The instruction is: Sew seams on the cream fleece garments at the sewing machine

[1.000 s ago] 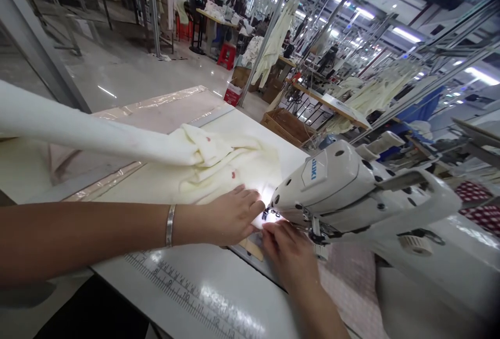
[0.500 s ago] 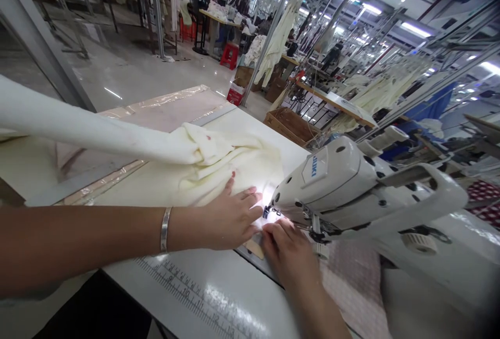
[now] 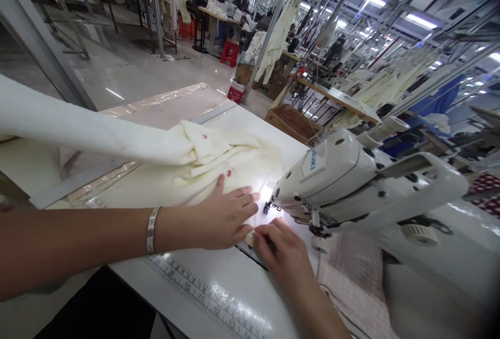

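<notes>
A cream fabric (image 3: 219, 151) with small reddish marks lies bunched on the white sewing table, one long fold running off to the left. My left hand (image 3: 224, 216), with a silver bracelet at the wrist, rests flat on it, fingers spread, left of the presser foot (image 3: 267, 208). Thumb and fingers of my right hand (image 3: 283, 248) pinch the near edge of the fabric just in front of the foot, close to my left thumb. The white sewing machine (image 3: 332, 167) stands on the right, its lamp lighting the needle area. What lies beneath my right fingers is partly hidden.
A printed ruler scale (image 3: 195, 292) runs along the table's near side. Pink checked cloth (image 3: 351, 271) lies below the machine arm. Beyond the table are a cardboard box (image 3: 292, 123), a red stool (image 3: 229, 53), metal poles and hanging garments.
Both hands have shifted a little to the left, my right fingers drawing away from the presser foot. The fabric under my left hand has moved slightly left with it.
</notes>
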The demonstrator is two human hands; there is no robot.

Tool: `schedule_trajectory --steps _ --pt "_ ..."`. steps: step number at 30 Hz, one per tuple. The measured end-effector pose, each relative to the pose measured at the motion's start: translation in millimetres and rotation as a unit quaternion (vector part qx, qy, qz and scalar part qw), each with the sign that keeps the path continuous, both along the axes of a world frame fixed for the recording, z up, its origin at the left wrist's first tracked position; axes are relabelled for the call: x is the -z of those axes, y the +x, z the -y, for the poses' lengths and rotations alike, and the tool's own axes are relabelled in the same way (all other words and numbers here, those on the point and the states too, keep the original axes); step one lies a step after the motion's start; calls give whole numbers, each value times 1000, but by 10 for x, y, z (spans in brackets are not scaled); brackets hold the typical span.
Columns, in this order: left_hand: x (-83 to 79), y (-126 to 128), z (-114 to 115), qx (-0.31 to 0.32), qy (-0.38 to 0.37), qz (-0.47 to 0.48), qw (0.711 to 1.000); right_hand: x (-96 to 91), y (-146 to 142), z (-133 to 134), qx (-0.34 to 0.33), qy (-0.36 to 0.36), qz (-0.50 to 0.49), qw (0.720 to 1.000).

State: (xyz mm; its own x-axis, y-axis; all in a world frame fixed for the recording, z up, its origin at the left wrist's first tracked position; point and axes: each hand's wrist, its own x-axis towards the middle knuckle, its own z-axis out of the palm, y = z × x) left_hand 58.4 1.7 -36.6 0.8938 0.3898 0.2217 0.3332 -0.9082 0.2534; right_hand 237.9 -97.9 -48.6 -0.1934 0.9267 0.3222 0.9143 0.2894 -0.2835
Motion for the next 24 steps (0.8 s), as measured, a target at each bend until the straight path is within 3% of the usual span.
schedule_trajectory --steps 9,18,24 --pt "85 -2 -6 40 2 21 999 59 6 104 -2 28 45 999" --pt "-40 172 -325 74 -54 5 996 23 94 -8 7 3 58 998" --pt "52 65 -252 87 -44 39 994 -6 -3 71 -3 -14 46 999"
